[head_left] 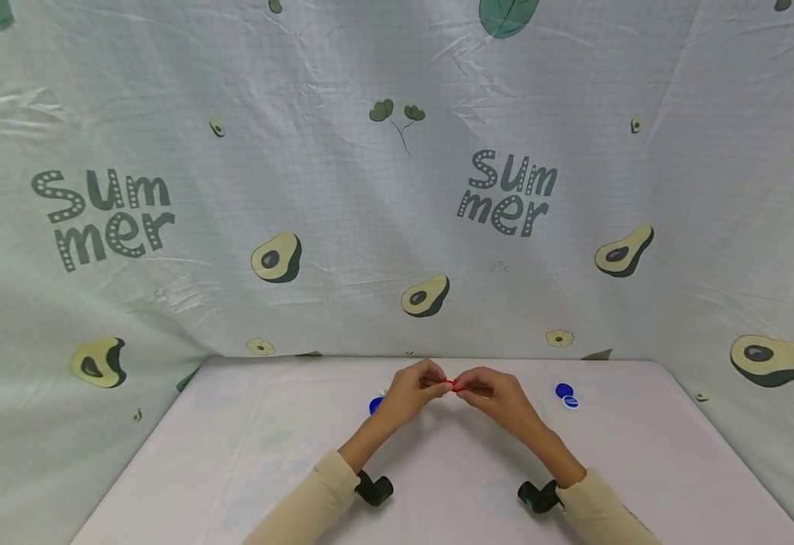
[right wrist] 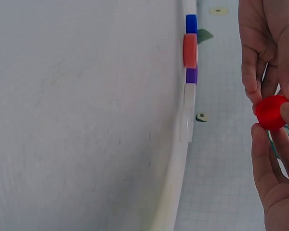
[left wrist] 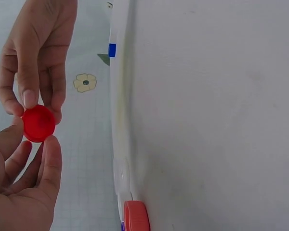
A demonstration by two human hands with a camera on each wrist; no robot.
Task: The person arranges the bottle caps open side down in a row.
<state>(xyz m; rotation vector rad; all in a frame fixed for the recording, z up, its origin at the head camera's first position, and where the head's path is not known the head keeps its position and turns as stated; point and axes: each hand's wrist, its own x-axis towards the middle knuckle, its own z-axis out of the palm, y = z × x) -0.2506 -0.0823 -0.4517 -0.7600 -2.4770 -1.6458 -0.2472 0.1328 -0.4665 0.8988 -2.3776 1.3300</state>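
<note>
Soft, moderately bright light washes over the pale grey-green, avocado-printed hanging sheet, whose creases gleam whitish at ten o'clock and just past twelve. On the smooth pinkish-white table, faint, blurry-edged shadows pool below the person's bare left hand and bare right hand, as if lit from above. The head view is wide, its tabletop splaying towards seven and five o'clock. Both wrist views look dimmer, greyer and slightly soft, with murky shading towards six. There the round, bright-red disc glows strongly saturated.
</note>
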